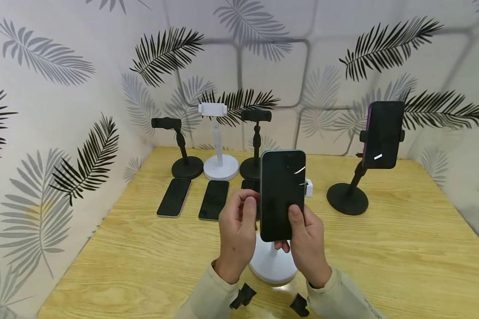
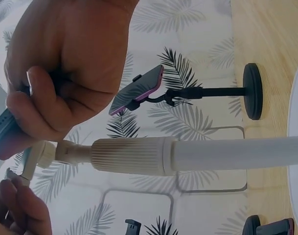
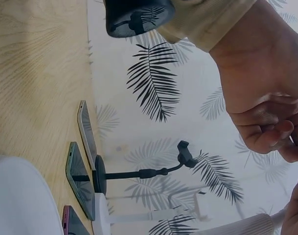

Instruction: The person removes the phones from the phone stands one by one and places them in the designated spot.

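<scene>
My right hand [image 1: 310, 243] grips a black-screened smartphone [image 1: 280, 186], thumb across its front and fingers behind. The phone stands upright in front of a white phone stand [image 1: 272, 268], hiding most of its clamp; one white clamp end [image 1: 309, 188] shows past the phone's right edge. My left hand [image 1: 236, 235] is at the phone's left side with fingers curled. In the left wrist view, its fingertips [image 2: 22, 198] pinch the end of the stand's clamp [image 2: 30, 164], and the ribbed white pole [image 2: 134, 155] runs down to the base.
Behind stand a black phone stand [image 1: 186, 166], a white one [image 1: 221, 166] and another black one [image 1: 257, 144]. Before them lie phones [image 1: 174, 198] [image 1: 214, 200], one partly hidden. At right a black stand [image 1: 348, 199] holds a purple-edged phone [image 1: 383, 135].
</scene>
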{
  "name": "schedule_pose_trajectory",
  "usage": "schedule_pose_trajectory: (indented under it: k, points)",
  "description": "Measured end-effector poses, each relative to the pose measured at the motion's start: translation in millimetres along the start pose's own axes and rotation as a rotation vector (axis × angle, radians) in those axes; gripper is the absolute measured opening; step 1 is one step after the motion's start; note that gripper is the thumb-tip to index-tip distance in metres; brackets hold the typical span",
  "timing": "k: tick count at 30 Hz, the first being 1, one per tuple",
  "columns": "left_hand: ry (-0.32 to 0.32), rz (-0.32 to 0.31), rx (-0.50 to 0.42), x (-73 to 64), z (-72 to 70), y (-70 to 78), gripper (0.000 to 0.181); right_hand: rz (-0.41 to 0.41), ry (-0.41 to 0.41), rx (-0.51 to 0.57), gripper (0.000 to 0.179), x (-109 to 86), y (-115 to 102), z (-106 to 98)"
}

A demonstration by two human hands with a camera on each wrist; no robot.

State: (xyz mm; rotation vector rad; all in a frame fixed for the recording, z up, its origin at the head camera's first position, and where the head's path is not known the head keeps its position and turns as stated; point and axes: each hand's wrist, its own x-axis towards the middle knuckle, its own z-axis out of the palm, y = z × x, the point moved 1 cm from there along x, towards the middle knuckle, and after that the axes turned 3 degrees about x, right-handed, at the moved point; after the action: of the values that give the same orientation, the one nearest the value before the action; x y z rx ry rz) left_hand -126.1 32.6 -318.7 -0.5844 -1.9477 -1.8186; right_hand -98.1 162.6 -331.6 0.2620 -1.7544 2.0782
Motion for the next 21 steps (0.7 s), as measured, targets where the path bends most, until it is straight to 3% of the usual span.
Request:
schedule_pose_trajectory:
  k: [5,8,16,21]
  points:
    - [-0.077,0.051,0.038,-6.4,-3.7,4.8,0.015,-0.030,-0.050,-0.004,0.026,-2.4,-1.5,2.4]
    - [-0.099,0.046,0.047,-9.0,-4.3,7.1,0.011,-0.040,-0.082,-0.002,0.026,-4.3,-1.2,3.1]
    - [-0.105,-0.092,0.013,-11.5,-5.5,11.4,0.013,0.018,-0.159,-0.046,0.026,-5.3,-5.1,0.0]
    - [-0.095,-0.111,-0.042,-11.2,-8.8,14.9,0.015,-0.010,-0.280,-0.050,0.030,-6.9,-9.1,-4.1]
